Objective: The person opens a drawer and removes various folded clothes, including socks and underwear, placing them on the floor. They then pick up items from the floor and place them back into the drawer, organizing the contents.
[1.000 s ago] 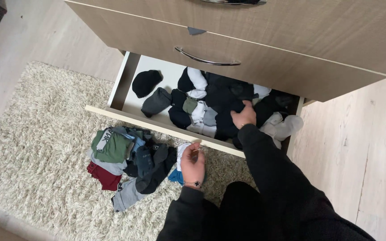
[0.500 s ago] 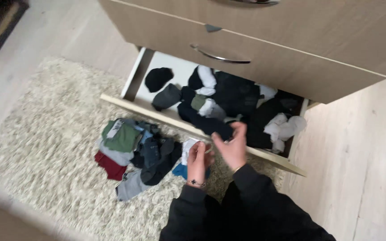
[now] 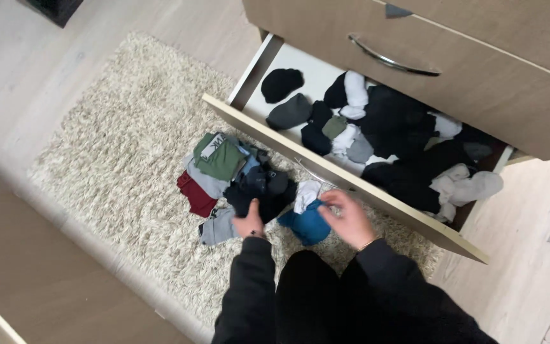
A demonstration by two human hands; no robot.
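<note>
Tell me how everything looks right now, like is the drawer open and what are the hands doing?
Bottom drawer: pulled open, full of rolled socks.
Drawer above: shut.
Pile of clothes: heaped on the shaggy rug.
Left hand: pressed on the dark clothes in the pile.
Right hand: fingers bent, touching the blue cloth.
White sock: lying loose beside the drawer front.

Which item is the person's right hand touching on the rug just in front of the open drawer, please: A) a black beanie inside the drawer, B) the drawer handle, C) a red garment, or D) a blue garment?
D: the right hand rests on the blue garment on the shaggy rug, just below the open drawer.
</note>
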